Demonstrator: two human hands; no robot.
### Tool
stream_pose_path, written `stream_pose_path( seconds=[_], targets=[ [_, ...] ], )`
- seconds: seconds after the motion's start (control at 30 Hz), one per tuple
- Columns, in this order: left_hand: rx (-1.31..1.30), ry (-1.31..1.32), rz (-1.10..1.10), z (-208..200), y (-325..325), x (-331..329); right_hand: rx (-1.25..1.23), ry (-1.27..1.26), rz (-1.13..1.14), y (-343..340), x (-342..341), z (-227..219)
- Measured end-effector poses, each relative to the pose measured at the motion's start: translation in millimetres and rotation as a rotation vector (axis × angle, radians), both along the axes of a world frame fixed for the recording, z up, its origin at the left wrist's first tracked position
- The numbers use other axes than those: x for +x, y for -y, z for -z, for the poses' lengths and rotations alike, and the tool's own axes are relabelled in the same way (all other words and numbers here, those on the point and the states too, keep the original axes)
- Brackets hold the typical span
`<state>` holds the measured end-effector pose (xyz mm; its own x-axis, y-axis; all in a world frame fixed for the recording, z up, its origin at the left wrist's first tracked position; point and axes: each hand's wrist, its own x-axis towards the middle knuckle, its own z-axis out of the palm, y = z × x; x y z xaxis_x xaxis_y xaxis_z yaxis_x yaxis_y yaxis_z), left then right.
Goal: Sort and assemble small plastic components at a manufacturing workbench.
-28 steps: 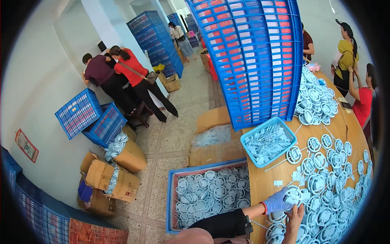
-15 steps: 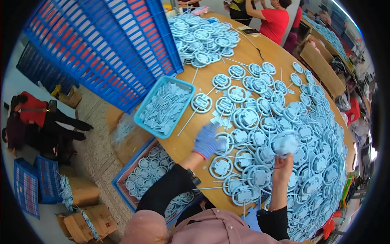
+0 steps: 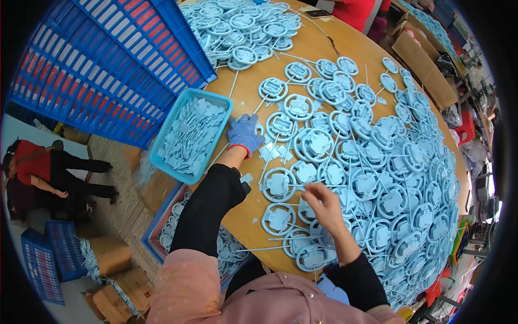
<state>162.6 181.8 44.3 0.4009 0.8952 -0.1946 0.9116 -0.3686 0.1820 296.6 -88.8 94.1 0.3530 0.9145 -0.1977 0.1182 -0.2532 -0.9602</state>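
My left hand [image 3: 245,132], in a blue-violet glove, is closed over a light-blue round plastic piece with a thin stick [image 3: 260,129]. Only the piece's right rim shows; the stick comes out below the glove. Bare and with thumb and fingers apart, my right hand [image 3: 326,208] hovers over the near part of a spread of similar pieces [image 3: 391,200]. Its fingertips are close to a stick, and I see nothing held. Small flat light-blue plates [image 3: 270,151] lie just right of the glove. Another small plate [image 3: 246,178] is beside my left wrist.
A turquoise basket [image 3: 156,154] of flat plates stands at the table's left edge, before a tall blue crate [image 3: 116,70]. Another heap of round pieces [image 3: 240,29] is at the back. Below the table edge sits a crate [image 3: 154,237] of pieces. People stand at far left and back.
My left hand has moved up and left onto the round piece near the basket. My right hand has moved left and no longer holds the round piece it had. The view has shifted.
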Motion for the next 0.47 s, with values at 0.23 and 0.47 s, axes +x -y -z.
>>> stream_pose_path(
  seconds=[0.23, 0.47],
  targets=[
    [0.171, 0.07, 0.188, 26.6, 25.6, -87.0, 0.296, 0.776, -0.529, -118.9, -71.7, 70.6],
    [0.339, 0.001, -0.096, -18.6, 127.7, -185.1, -0.049, 1.113, -0.586, -139.7, -161.8, 136.6]
  ],
)
